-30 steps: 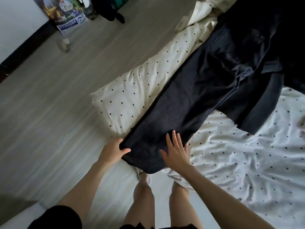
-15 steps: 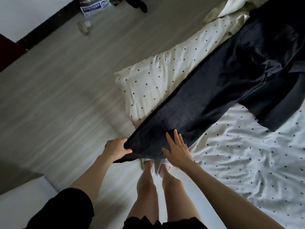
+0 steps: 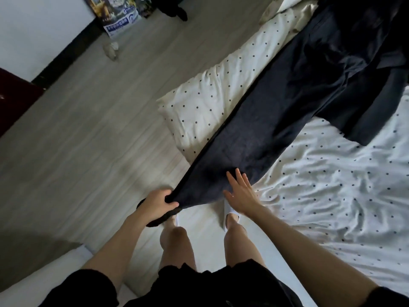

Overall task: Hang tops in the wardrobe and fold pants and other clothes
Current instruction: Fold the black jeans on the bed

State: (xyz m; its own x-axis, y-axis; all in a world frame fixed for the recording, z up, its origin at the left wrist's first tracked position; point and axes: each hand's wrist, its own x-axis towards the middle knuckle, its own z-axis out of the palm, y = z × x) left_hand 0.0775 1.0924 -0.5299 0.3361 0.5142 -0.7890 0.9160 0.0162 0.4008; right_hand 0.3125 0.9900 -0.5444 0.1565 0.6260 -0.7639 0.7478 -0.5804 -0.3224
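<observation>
A bed (image 3: 332, 196) with a white dotted sheet fills the right side, a dotted pillow (image 3: 210, 103) at its corner, above a pale wood floor (image 3: 88, 129). A printed bag (image 3: 117, 18) leans by the wall. Dark pants (image 3: 265, 120) lie stretched across pillow and sheet. The left hand (image 3: 158, 202) grasps the hem with curled fingers; the right hand (image 3: 241, 193) rests flat and released on the cloth beside it. Since the earlier frame the hem has been pulled off the bed edge toward the person, and the feet stand wider apart. The waist of the pants merges with other dark clothes (image 3: 376, 85) at the top right, hard to separate.
</observation>
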